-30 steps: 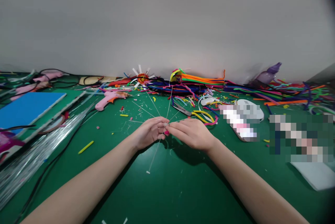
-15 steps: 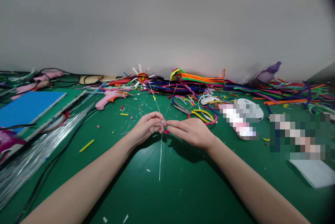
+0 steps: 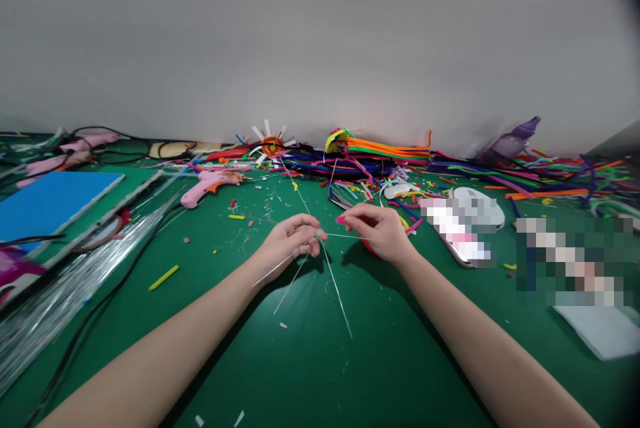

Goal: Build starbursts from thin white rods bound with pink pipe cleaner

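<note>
My left hand [image 3: 295, 239] pinches the hub of a frame of thin white rods [image 3: 336, 288], which spread out from its fingertips in several directions like spokes. To its right, my right hand [image 3: 377, 231] is closed, with a small pink piece [image 3: 341, 220] between thumb and fingertips. That piece is apart from the hub; its exact kind is too small to make out. One rod runs from the hub toward my right hand and passes by its fingers. Scissors with yellow handles [image 3: 404, 223] lie behind my right hand, mostly covered by it.
A pink glue gun [image 3: 206, 187] lies back left, its black cable running forward beside silvery strips [image 3: 100, 275]. A blue board [image 3: 60, 201] is at far left. Coloured pipe cleaners [image 3: 390, 148] line the wall. A phone [image 3: 453, 235] and a white oval object [image 3: 477, 208] lie right.
My right hand has drawn away from my left, lifting right and slightly back with the pink piece. The rod frame has turned in my left hand, so its spokes point differently.
</note>
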Action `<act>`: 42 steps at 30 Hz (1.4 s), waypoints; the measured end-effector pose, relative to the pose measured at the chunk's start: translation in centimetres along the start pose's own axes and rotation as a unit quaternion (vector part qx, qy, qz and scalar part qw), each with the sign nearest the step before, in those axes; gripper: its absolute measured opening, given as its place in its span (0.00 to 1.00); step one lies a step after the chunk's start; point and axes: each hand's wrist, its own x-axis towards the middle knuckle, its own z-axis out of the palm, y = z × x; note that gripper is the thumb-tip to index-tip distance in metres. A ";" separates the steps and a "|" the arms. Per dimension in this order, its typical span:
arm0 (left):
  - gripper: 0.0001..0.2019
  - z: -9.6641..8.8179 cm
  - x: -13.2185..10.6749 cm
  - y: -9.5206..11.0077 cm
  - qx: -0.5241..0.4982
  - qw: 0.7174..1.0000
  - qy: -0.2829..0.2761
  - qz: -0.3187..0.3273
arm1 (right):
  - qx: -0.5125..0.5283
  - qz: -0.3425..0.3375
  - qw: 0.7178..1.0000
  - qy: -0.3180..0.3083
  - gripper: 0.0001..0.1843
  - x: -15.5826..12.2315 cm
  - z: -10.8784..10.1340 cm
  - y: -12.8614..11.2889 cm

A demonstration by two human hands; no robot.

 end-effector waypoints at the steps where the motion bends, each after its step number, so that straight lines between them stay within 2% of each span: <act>1: 0.11 0.1 -0.1 0.0 0.009 1.000 -0.002 -0.003 | 0.005 0.004 0.999 -0.045 0.11 0.0 -0.1 0.0; 3: 0.14 0.3 -0.1 -0.1 0.023 1.000 0.004 -0.005 | -0.002 0.006 0.994 -0.107 0.11 0.0 -0.1 -0.2; 4: 0.13 0.3 -0.1 -0.2 0.029 1.000 0.006 -0.005 | -0.009 0.010 0.993 -0.117 0.11 0.0 -0.1 -0.2; 10: 0.09 0.2 -0.1 -0.6 0.055 0.998 -0.024 -0.020 | -0.027 0.059 0.990 -0.122 0.12 -0.1 0.1 -0.4; 15: 0.08 0.6 -0.2 -0.8 0.071 0.997 -0.011 -0.009 | -0.023 0.090 0.990 -0.109 0.13 -0.2 0.2 -0.2; 20: 0.10 0.9 -0.2 -1.0 0.100 0.995 0.003 -0.011 | -0.047 0.099 0.984 -0.140 0.12 -0.2 0.2 -0.2; 26: 0.11 0.7 -0.3 -1.1 0.106 0.993 0.015 -0.053 | -0.065 0.091 0.983 -0.147 0.12 -0.1 0.3 0.1; 37: 0.08 1.5 -0.3 -0.1 0.139 0.986 -0.005 -0.089 | -0.067 0.053 0.988 -0.130 0.13 -0.2 0.2 0.8; 42: 0.08 1.1 -0.1 -0.2 0.123 0.989 0.007 -0.076 | -0.050 0.031 0.991 -0.123 0.12 -0.2 -0.2 0.8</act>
